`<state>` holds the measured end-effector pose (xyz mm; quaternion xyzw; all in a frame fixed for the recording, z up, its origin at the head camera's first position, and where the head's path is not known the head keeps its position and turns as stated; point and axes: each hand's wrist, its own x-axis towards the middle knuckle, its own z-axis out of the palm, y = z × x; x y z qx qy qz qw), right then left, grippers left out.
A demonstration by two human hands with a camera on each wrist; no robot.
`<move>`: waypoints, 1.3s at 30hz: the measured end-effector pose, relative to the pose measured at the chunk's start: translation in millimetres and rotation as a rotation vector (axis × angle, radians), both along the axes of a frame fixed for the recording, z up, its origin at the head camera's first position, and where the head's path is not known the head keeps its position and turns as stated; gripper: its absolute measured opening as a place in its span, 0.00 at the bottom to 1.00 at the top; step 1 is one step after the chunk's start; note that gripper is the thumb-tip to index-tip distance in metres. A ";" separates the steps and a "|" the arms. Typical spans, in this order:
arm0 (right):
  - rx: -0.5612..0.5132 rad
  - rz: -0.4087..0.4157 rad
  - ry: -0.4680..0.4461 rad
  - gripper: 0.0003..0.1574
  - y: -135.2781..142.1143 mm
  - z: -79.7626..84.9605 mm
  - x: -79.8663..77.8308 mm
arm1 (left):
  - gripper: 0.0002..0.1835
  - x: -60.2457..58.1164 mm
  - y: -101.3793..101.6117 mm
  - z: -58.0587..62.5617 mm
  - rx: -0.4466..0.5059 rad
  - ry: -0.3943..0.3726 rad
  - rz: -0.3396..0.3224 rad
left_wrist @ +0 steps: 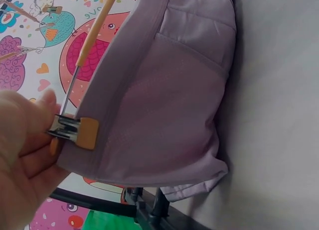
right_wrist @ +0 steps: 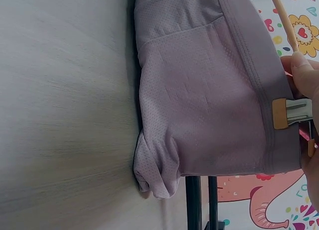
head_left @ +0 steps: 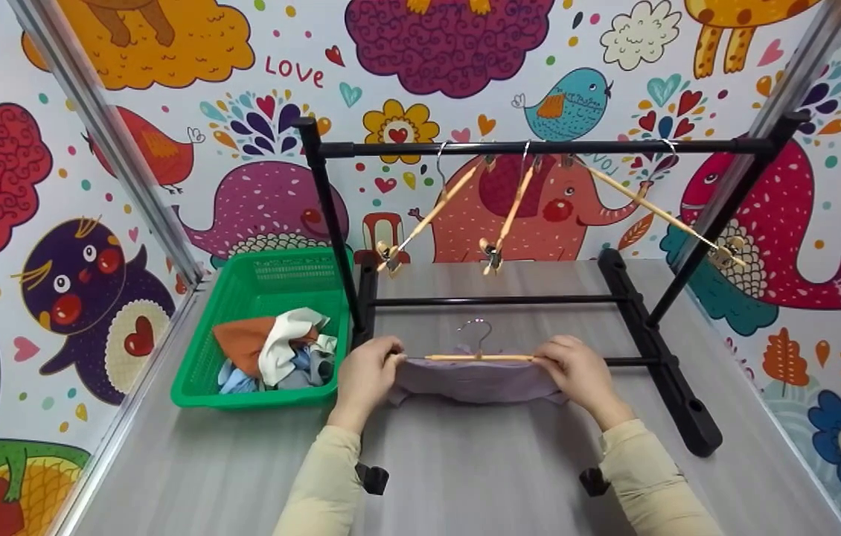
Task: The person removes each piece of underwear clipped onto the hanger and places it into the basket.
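Note:
A mauve garment [head_left: 480, 381] with a wide waistband hangs from a clip hanger [head_left: 480, 357] that has a wooden bar and a metal hook. My left hand [head_left: 370, 380] holds the hanger's left end at its clip [left_wrist: 87, 133], which bites the waistband. At the other end my right hand [head_left: 577, 376] grips the hanger by its right clip [right_wrist: 291, 113], also fastened over the waistband. In the right wrist view the garment's lower corner is bunched near the grey tabletop [right_wrist: 70, 110].
A black garment rack [head_left: 539, 148] stands ahead, with several wooden clip hangers [head_left: 513, 201] on its top bar. To its left, a green basket [head_left: 257, 400] contains crumpled cloths [head_left: 249, 342] in orange, white, blue and grey. Patterned walls [head_left: 242, 45] enclose the table.

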<state>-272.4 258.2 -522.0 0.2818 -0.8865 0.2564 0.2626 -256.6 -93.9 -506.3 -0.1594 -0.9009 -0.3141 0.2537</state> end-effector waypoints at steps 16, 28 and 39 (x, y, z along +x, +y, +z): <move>-0.015 0.019 0.026 0.07 -0.8 1.2 -2.1 | 0.07 -2.1 -1.4 3.3 -0.012 0.034 -0.029; -0.026 0.015 0.009 0.07 -1.7 0.6 -0.1 | 0.08 -1.4 -3.4 4.5 -0.032 -0.016 -0.051; -0.047 0.024 0.030 0.09 -1.0 -0.6 -1.3 | 0.09 -0.7 -5.4 9.5 -0.093 -0.017 -0.056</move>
